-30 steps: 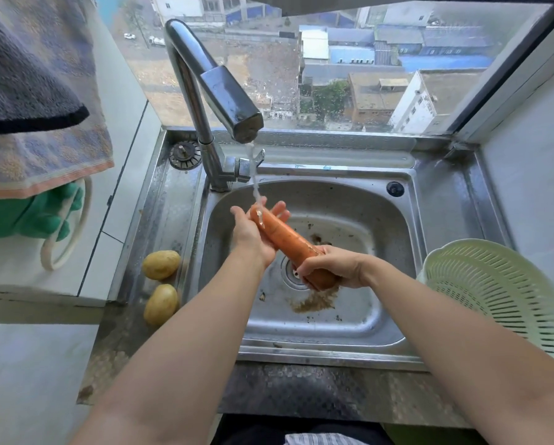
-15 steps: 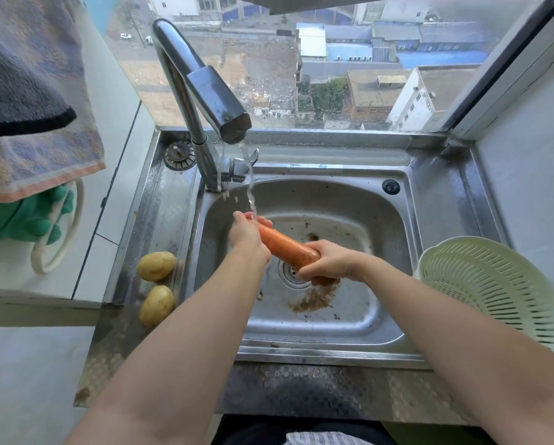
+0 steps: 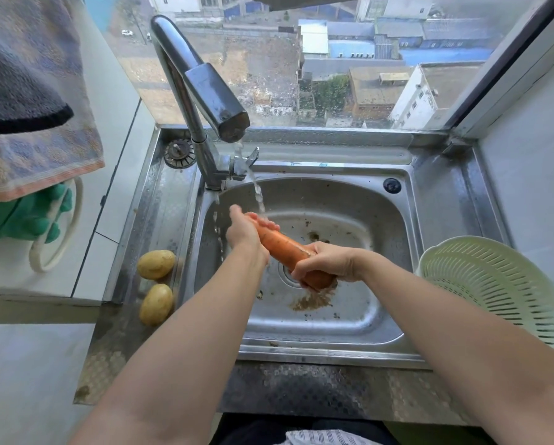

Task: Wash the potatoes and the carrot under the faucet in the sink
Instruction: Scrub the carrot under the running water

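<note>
An orange carrot [image 3: 283, 250] is held slanted over the steel sink [image 3: 349, 319], under the water running from the chrome faucet [image 3: 205, 88]. My left hand [image 3: 245, 232] grips its upper end, where the stream lands. My right hand [image 3: 325, 261] grips its lower end above the drain. Two yellow potatoes lie on the left drainboard, one [image 3: 156, 264] behind the other [image 3: 156, 304], apart from both hands.
A pale green colander [image 3: 494, 284] sits on the right of the sink. Brown dirt lies on the sink floor near the drain. A towel [image 3: 34, 101] and green gloves [image 3: 22, 216] hang at the left. A window runs behind the faucet.
Both hands have lowered the carrot a little deeper into the basin. My left hand has closed round the upper end, and the right hand has slid along the lower end.
</note>
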`<control>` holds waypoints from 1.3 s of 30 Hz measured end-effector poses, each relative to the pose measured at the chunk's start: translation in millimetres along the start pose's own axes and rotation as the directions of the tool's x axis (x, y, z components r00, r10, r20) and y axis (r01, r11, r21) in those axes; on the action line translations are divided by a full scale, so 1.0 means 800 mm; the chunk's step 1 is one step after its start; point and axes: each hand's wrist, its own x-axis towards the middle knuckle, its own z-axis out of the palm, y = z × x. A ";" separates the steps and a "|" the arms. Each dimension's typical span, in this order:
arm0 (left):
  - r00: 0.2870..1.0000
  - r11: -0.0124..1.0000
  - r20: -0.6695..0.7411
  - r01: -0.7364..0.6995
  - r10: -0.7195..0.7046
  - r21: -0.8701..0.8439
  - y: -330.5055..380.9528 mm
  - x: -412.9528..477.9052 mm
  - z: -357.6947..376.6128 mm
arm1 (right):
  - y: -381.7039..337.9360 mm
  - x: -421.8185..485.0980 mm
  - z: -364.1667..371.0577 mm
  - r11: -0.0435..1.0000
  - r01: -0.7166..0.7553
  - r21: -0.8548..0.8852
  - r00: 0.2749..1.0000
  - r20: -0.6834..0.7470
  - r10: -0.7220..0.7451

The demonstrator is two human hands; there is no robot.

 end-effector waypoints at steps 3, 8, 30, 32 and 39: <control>0.999 0.999 0.046 -0.014 0.016 -0.031 0.005 0.004 -0.001 | 0.003 0.005 0.002 0.999 -0.004 0.050 1.000 0.008 0.004; 0.956 0.954 0.149 -0.271 0.251 0.129 -0.020 -0.002 0.006 | -0.002 0.003 0.001 0.976 -0.032 0.216 0.998 0.055 0.021; 0.986 0.989 0.089 -0.147 0.143 0.034 -0.003 0.010 -0.008 | -0.018 0.006 0.033 0.894 0.015 0.448 0.997 0.058 -0.045; 0.983 0.997 0.167 -0.074 0.079 -0.035 -0.001 0.011 -0.013 | -0.022 0.006 0.032 0.877 -0.006 0.480 0.998 0.056 -0.024; 0.987 0.987 -0.022 -0.158 0.159 0.039 0.003 0.004 0.000 | -0.029 0.004 0.025 0.959 0.013 0.283 1.000 0.021 -0.019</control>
